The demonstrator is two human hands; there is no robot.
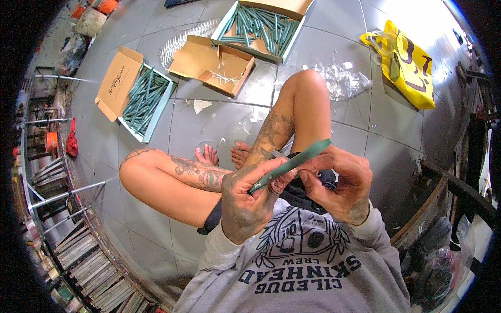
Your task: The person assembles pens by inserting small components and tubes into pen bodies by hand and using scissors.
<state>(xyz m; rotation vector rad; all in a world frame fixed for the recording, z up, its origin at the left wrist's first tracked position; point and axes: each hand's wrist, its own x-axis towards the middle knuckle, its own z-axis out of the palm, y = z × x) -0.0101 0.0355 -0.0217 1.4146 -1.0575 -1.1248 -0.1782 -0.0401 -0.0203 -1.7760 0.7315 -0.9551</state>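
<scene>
My left hand point(244, 201) is closed round a long, slim, dark green pen-like stick point(298, 161). The stick slants up to the right, with small pale print near its lower end. My right hand point(344, 182) is beside it, its thumb and finger pinched together close to the stick's underside. What that pinch holds, if anything, is too small to tell. A thin grey point shows just above the left fingers. Beyond my feet, many similar green sticks lie in an open box point(171, 89) at the left and a larger open box point(284, 54) farther back.
A small open brown carton point(229, 88) with white bits lies between the boxes, beside clear spiky plastic point(182, 44). Crumpled clear film point(344, 83) and scraps litter the tiles. A yellow bag point(409, 73) lies far right. A metal rack point(68, 198) stands left; dark wooden furniture point(425, 208) is at right.
</scene>
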